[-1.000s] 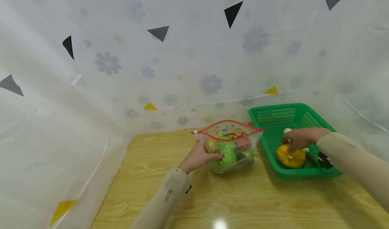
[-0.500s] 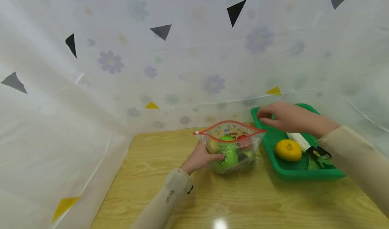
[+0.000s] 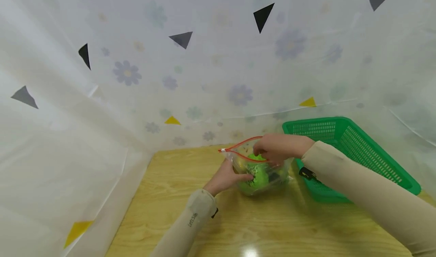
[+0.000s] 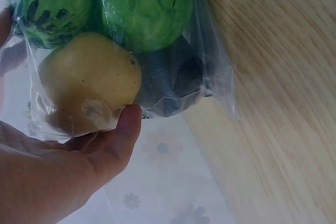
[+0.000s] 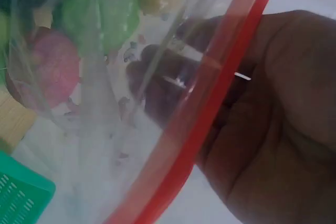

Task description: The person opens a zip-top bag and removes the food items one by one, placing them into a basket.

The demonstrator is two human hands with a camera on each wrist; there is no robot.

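On the wooden table (image 3: 211, 219), near its back edge, stands a clear zip bag (image 3: 272, 181) with a red seal strip (image 3: 235, 148), its mouth open upward. Just right of it sits a green mesh basket (image 3: 354, 143); the sleeve of the right arm crosses the basket's front, and its contents are hidden in the head view.

Left hand (image 3: 226, 177): steadies the bag from the left side, palm against the plastic, thumb lying across the front face. Left wrist view shows the thumb (image 4: 123, 129) pressed flat under a yellowish round fruit (image 4: 86, 85) through the film; the other fingers are mostly out of frame, so their spread cannot be told.

Right hand (image 3: 276, 148): over the bag's mouth, fingers curled down over the near rim. Right wrist view shows fingertips (image 5: 157, 87) inside the bag, seen through the plastic, with the red seal strip running across the hand between fingers and palm. Grip looks like a pinch on the rim, though whether anything else is held cannot be told.

Bag contents: bright green leafy head (image 4: 144, 6), green piece with dark markings (image 4: 52, 3), a dark item (image 4: 173, 82) at the bottom, a pinkish-red piece (image 5: 52, 69).

Background: white floral sheeting (image 3: 136, 79) with paper triangles.
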